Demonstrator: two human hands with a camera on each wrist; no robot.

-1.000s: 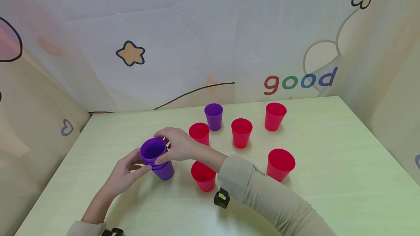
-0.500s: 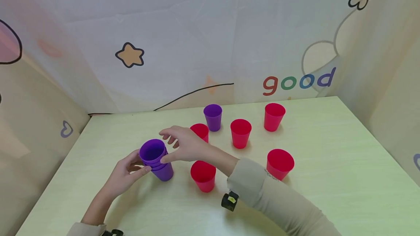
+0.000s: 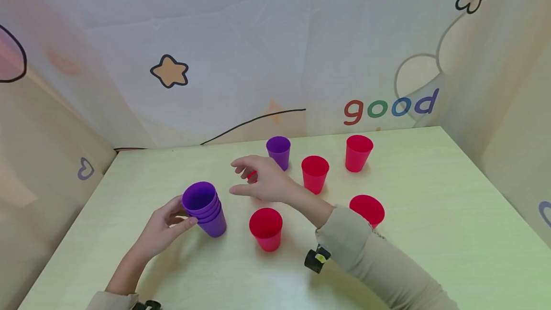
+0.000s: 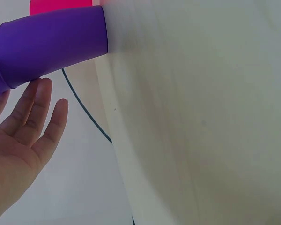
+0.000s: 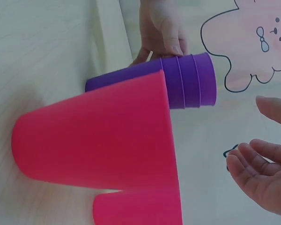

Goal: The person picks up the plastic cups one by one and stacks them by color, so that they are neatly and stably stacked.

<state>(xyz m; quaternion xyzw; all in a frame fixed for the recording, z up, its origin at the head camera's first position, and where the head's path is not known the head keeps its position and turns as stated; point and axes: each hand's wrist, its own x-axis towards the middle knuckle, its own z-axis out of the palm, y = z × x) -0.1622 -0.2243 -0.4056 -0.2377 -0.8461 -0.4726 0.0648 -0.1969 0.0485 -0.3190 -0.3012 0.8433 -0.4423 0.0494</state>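
While the left hand (image 3: 163,228) grips the stack of purple cups (image 3: 208,215), its thumb lies against the near side below the top rims and its fingers pass behind. The stack is mouth up, nearer the left edge of the bench (image 3: 456,224) than the right, with several rims showing one above another; whether its base rests fully on the surface I cannot tell. To the right of the stack and apart from it, the right hand (image 3: 269,181) hangs in the air, thumb spread well away from loosely bent fingers, with nothing in its hold. From the head view it hides most of a red cup (image 3: 252,175), which shows only in slivers. A single purple cup (image 3: 279,151) stands near the far edge, its lower part slightly covered by the right hand. Farther right come a second red cup (image 3: 315,174) and, toward the far right corner, a third red cup (image 3: 359,153). The right sleeve (image 3: 383,264) covers part of a fourth red cup (image 3: 367,208), and a fifth red cup (image 3: 266,231) stands near the stack, on its right. Behind the far edge rises a pale backdrop (image 3: 258,51) bearing an orange star (image 3: 170,71).
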